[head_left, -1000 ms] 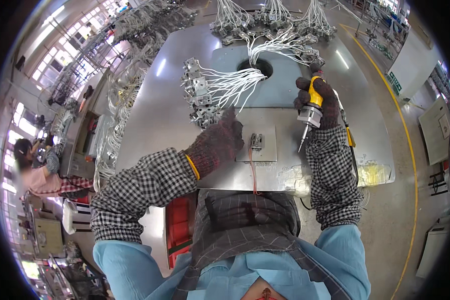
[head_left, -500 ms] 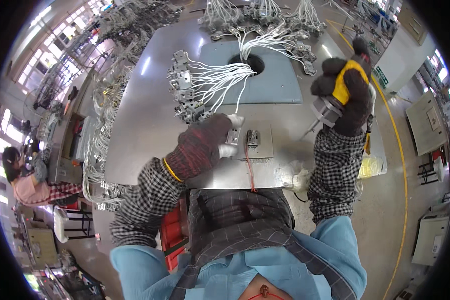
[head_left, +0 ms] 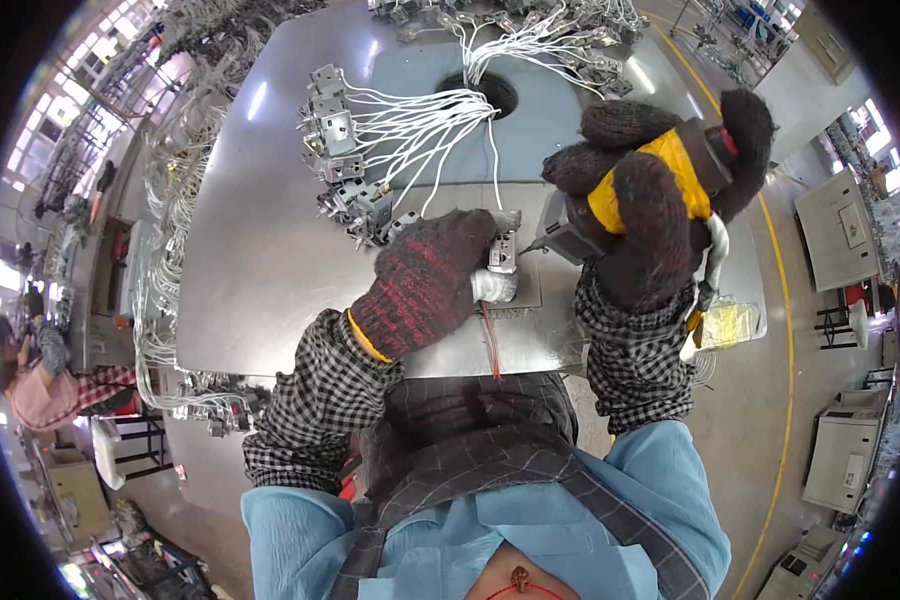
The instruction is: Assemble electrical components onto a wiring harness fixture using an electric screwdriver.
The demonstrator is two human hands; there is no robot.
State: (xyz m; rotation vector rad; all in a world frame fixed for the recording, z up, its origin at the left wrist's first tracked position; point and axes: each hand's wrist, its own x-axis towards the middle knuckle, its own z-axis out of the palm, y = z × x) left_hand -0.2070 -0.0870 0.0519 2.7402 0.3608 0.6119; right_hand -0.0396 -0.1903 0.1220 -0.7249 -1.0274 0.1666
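My left hand (head_left: 430,275), in a dark red-and-black knitted glove with white fingertips, pinches a small metal housing (head_left: 503,254) near the table's front edge. The housing sits over a flat metal plate (head_left: 528,290). A white cable seems to run from it toward the hole behind. Red wires (head_left: 491,345) come out below it and hang toward the edge. My right hand (head_left: 660,225), in a dark glove, is wrapped round a power screwdriver (head_left: 573,232) with yellow wrapping. Its thin bit points left, close to the housing's right side; whether it touches is unclear.
White cables (head_left: 425,130) fan from a round hole (head_left: 495,95) in a grey board (head_left: 550,145) to several metal housings (head_left: 340,165) at left. More cabled housings lie at the back. A yellow packet (head_left: 732,325) rests at the right corner. A person (head_left: 45,385) sits at far left.
My right hand has brought the screwdriver left and down, its bit nearer the housing. My left hand has moved the housing right, over the spot on the plate where a fixture showed. My view has shifted.
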